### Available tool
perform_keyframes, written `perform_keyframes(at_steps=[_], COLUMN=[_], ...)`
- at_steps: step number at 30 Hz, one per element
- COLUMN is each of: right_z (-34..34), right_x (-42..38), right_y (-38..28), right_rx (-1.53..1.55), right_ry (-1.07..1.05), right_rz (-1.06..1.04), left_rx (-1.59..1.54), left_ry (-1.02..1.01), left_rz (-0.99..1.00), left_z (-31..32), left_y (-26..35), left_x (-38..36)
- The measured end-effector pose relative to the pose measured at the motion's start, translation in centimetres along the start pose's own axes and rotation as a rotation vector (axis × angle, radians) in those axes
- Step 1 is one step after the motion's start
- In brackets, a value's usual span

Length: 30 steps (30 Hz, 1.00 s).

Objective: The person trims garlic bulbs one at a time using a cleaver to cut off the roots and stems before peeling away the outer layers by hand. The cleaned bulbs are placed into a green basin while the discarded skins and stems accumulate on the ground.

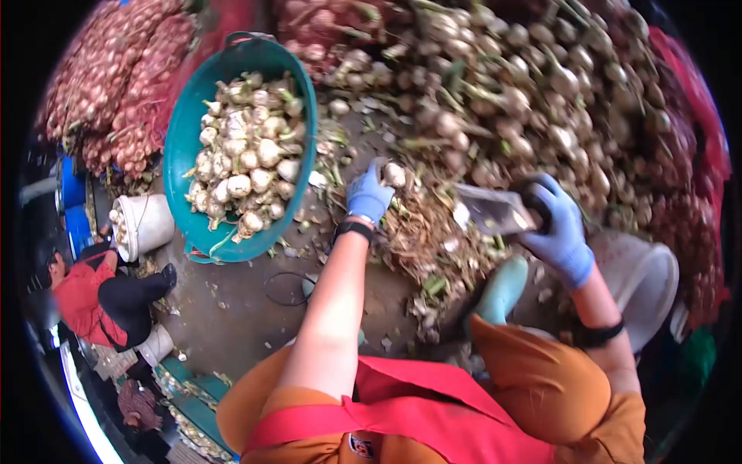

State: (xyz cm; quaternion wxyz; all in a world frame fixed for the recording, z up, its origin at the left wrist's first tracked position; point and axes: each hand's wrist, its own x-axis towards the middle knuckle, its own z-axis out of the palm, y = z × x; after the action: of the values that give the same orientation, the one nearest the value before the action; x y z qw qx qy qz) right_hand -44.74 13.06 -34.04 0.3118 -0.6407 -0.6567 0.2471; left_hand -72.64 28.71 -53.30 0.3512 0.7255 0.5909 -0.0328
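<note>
My left hand [366, 196], in a blue glove, has its fingers closed around a whitish garlic bulb [394, 175]. My right hand [564, 236], gloved alike, grips the dark handle of a broad-bladed cleaver [495, 210]. The blade points left toward the bulb, with a gap between them. Below both hands lies a heap of dry stalks and trimmings [421, 232]. To the left, a green oval tub [176, 166] holds many trimmed bulbs [247, 158]. A large pile of garlic with stalks [533, 93] rises beyond my right hand.
Red net sacks of bulbs [116, 85] stand at the upper left, with more netting [696, 116] on the right. A white bucket [649, 286] lies by my right forearm. Another person [89, 298] sits at the left beside a white bucket [151, 224]. Scraps litter the floor.
</note>
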Motion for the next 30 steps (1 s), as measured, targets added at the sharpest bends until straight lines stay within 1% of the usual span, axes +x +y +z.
perform_keyframes(at_steps=[2, 3, 4, 5, 6, 8, 9, 10, 12, 14, 15, 16, 18, 20, 22, 24, 26, 27, 28, 30], right_z=[1.6, 2.7, 3.8, 4.2, 4.2, 3.9, 4.2, 4.7, 4.6, 4.2, 4.4, 4.5, 4.3, 4.2, 4.3, 5.4, 6.6, 8.8, 9.0, 7.5], right_x=[-3.3, -4.9, -6.2, -7.1, -7.4, -7.0, -6.6, -6.3, -5.8, -5.7, -5.9, -6.1, -6.4, -6.8, -7.0, -7.5, -7.8, -7.7, -8.4, -8.3], right_y=[1.7, 3.6, 5.1, 5.8, 4.9, 2.6, 2.2, 1.9, 1.1, 0.0, -0.3, -0.5, -0.1, 0.0, 0.4, 1.6, 3.0, 6.7, 9.7, 8.8], right_rx=[0.028, 0.088, 0.160, 0.125, 0.073, 0.066, 0.046, -0.005, -0.023, -0.028, -0.033, -0.040, -0.015, -0.036, -0.055, -0.034, -0.049, -0.134, -0.058, 0.423], right_ry=[-0.027, -0.013, 0.002, -0.001, 0.049, -0.013, -0.047, -0.051, -0.063, -0.114, -0.146, -0.177, -0.177, -0.204, -0.169, -0.098, -0.064, -0.130, -0.063, -0.086], right_rz=[0.207, 0.271, 0.337, 0.310, 0.227, 0.149, 0.065, 0.039, -0.015, -0.086, -0.075, -0.066, -0.057, -0.025, 0.001, -0.004, 0.088, 0.326, 0.529, 0.750], left_rx=[-0.769, -0.923, -1.115, -1.250, -1.265, -1.228, -1.026, -1.539, -0.515, -0.618, -0.797, -0.805, -0.400, -0.435, -0.495, -0.479, -0.995, -0.787, -0.628, -0.743], left_ry=[0.128, 0.092, -0.049, -0.106, -0.050, -0.086, -0.079, -0.158, 0.106, 0.170, 0.059, 0.051, 0.175, 0.147, 0.143, 0.138, -0.151, -0.208, -0.159, -0.108], left_rz=[0.358, 0.352, 0.189, 0.036, 0.112, 0.049, 0.066, -0.109, 0.409, 0.435, 0.249, 0.242, 0.457, 0.428, 0.385, 0.369, -0.036, 0.190, 0.468, 0.444], left_z=[4.3, 6.0, 3.3, 2.1, 1.3, -0.3, -0.8, -0.8, -1.6, -1.6, -1.9, -2.1, -2.0, -1.1, -0.2, -0.3, -0.4, -1.5, -0.5, 1.5], left_y=[-0.6, -1.6, 2.1, 4.4, 7.0, 9.9, 10.6, 11.6, 12.2, 12.0, 12.2, 12.4, 12.6, 12.5, 12.2, 13.5, 13.7, 15.4, 15.4, 14.2], left_x=[-3.9, -4.8, -8.5, -11.1, -13.4, -16.1, -16.7, -17.5, -17.8, -17.7, -18.2, -18.2, -18.1, -18.5, -19.1, -20.0, -20.8, -22.1, -22.8, -22.5])
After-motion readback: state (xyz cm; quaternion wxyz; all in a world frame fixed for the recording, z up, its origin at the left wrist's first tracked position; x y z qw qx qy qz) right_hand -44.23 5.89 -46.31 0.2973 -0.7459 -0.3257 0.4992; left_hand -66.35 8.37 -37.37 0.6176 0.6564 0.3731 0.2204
